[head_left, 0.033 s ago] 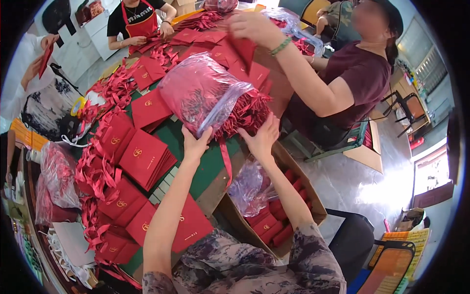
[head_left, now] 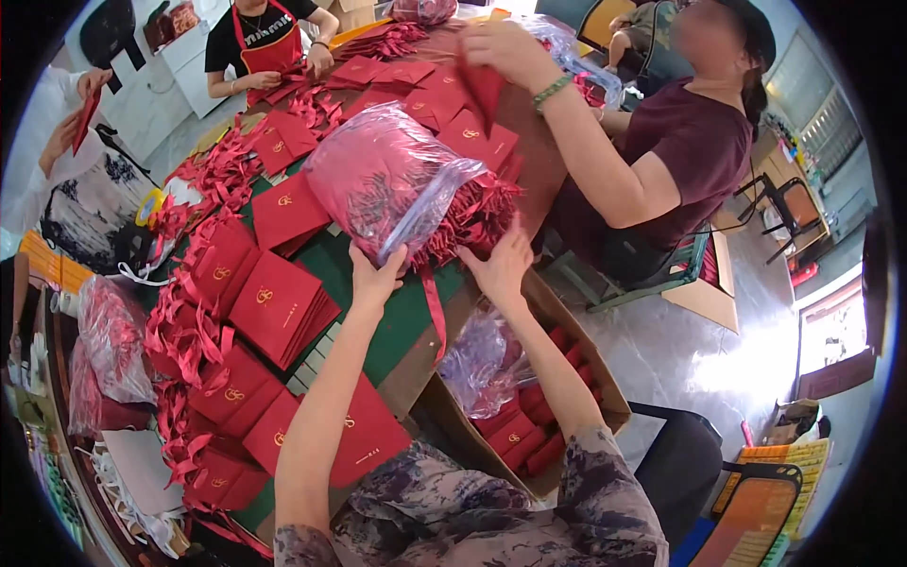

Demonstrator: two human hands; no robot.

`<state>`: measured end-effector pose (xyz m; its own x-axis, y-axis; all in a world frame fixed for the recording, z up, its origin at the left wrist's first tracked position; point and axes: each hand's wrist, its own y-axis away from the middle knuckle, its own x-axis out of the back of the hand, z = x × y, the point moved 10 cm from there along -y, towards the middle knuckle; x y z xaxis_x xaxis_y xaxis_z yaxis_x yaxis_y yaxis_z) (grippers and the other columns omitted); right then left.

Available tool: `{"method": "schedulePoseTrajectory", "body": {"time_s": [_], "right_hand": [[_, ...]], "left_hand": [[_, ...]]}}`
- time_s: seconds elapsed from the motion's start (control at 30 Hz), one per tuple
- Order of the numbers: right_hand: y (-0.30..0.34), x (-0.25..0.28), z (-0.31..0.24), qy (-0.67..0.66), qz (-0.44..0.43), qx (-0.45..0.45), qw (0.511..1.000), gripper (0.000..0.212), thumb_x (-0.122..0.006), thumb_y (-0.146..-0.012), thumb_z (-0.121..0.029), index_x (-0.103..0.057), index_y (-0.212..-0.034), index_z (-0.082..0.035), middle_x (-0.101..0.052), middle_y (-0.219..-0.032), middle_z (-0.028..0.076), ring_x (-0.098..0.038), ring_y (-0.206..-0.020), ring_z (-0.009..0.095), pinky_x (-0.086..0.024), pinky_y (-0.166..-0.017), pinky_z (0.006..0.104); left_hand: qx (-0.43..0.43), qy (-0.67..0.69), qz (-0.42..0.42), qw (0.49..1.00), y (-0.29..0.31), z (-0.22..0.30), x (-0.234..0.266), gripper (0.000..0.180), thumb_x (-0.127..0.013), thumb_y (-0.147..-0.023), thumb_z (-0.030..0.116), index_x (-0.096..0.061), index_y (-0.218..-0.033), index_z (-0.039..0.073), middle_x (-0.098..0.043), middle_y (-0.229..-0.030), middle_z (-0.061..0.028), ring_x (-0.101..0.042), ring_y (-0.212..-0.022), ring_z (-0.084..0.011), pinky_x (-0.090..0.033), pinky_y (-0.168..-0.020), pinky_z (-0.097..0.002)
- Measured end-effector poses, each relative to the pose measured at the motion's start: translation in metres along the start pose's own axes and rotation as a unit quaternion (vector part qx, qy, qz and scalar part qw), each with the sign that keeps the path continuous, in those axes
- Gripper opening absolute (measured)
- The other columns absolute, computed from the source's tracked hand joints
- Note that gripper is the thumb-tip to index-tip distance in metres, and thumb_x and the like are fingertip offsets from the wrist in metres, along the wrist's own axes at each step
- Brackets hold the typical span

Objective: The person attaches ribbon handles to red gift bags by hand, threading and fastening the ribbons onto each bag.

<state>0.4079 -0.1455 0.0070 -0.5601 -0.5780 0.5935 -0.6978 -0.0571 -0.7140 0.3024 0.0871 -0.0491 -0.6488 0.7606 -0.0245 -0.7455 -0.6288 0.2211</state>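
Observation:
A clear plastic bag packed with red pieces rests on stacked red envelopes in front of me. Frilled red ribbon ends spill from its open mouth. My left hand holds the bag's near edge, thumb and fingers on either side of the plastic. Against the near right side of the ribbon ends, my right hand is open, with thumb and fingers spread. A single red ribbon hangs between my hands. Parts of my fingertips are hidden by the bag and ribbons.
Gold-marked red envelopes and loose ribbons cover the table's left side. A cardboard box of red pieces stands below my right arm. At right, a co-worker's raised hand holds a red piece. Other people work across the table.
The co-worker's raised hand at right has shifted slightly right and down with its red piece. My hands and the bag have hardly moved.

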Motion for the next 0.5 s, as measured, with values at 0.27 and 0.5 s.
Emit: {"method": "schedulePoseTrajectory", "body": {"time_s": [0.27, 0.5], "right_hand": [[0.009, -0.042, 0.002, -0.009, -0.195, 0.025, 0.980, 0.018, -0.056, -0.087, -0.009, -0.051, -0.102, -0.001, -0.061, -0.095, 0.021, -0.061, -0.090, 0.040, -0.048, -0.074, 0.0503], [0.096, -0.008, -0.080, -0.124, -0.293, 0.032, 0.947, 0.021, -0.054, -0.085, -0.005, -0.047, -0.105, -0.001, -0.060, -0.090, 0.027, -0.065, -0.068, 0.045, -0.052, -0.057, 0.0541]], "left_hand": [[0.042, 0.071, -0.039, 0.996, -0.026, -0.006, 0.002, 0.062, -0.070, -0.092, 0.016, -0.029, -0.138, 0.008, -0.059, -0.124, -0.0175, -0.070, -0.094, -0.0310, -0.061, -0.077, -0.0418], [0.047, 0.117, -0.012, 0.992, -0.030, -0.005, 0.002, 0.047, -0.062, -0.094, 0.007, -0.039, -0.134, 0.008, -0.061, -0.122, -0.0122, -0.067, -0.103, -0.0274, -0.059, -0.082, -0.0490]]}}
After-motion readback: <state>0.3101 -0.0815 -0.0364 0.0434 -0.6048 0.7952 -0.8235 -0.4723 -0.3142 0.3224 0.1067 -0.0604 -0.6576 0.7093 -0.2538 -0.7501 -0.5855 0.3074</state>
